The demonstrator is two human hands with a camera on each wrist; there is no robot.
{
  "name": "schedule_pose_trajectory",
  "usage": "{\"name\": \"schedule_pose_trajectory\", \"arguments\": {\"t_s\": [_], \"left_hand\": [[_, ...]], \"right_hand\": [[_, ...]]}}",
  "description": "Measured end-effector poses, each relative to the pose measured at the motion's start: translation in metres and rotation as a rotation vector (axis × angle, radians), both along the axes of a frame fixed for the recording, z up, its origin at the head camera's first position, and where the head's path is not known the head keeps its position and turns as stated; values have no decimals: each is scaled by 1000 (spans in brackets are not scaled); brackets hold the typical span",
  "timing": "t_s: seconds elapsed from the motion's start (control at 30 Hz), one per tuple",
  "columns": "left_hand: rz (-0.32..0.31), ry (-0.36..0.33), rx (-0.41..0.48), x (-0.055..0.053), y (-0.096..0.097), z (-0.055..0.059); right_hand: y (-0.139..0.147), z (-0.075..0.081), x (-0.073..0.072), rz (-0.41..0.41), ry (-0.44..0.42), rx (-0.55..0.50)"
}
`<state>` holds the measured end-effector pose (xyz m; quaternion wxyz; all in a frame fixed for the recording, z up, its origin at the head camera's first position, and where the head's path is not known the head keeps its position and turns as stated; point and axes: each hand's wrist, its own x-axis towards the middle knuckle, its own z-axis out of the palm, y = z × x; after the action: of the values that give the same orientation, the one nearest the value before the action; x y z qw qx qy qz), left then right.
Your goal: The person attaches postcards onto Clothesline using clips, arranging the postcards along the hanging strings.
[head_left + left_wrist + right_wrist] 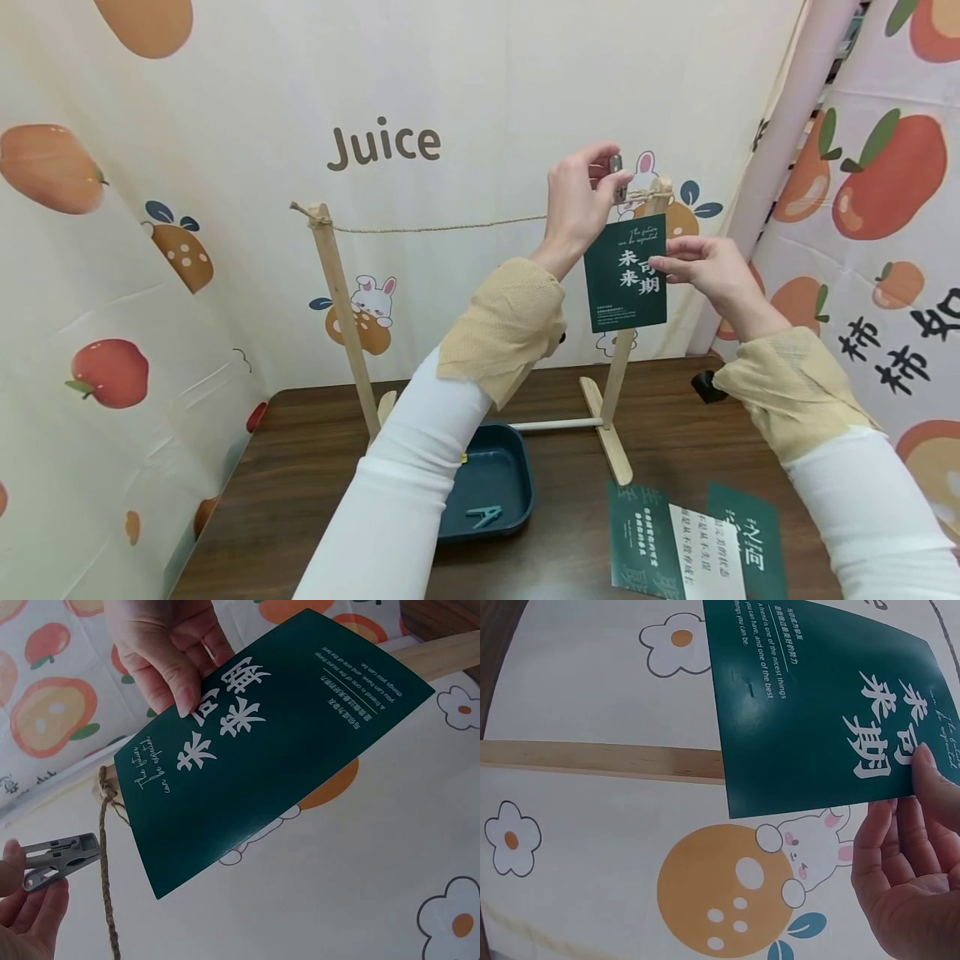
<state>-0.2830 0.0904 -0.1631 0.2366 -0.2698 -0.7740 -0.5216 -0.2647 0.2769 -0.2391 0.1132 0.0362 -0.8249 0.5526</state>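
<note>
A grey clothespin (64,859) is pinched in my left hand (576,200), its tip right at the twine (106,881) near the right post. Between thumb and fingers, my right hand (712,271) holds a dark green card (626,275) with white lettering by its right edge. The card hangs upright in front of the post, its top edge just below the twine. In the left wrist view the clothespin and the card stand apart, with the twine between them.
The wooden rack (341,308) carries the twine between its two posts. Below, a dark blue tray (517,500) contains a teal clothespin (486,515) and a yellow piece. Several green and white cards (645,542) lie on the brown table (285,483) at front right.
</note>
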Motion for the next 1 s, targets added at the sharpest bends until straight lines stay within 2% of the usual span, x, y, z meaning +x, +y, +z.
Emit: {"name": "schedule_pose_trajectory", "arguments": {"t_s": [0.5,1.0], "left_hand": [[-17,-4,16,-5,4,-1],[13,53,-2,-10,8,-4]], "right_hand": [[-1,5,-5,7,21,-43],[-3,7,-6,-1,9,-50]]}}
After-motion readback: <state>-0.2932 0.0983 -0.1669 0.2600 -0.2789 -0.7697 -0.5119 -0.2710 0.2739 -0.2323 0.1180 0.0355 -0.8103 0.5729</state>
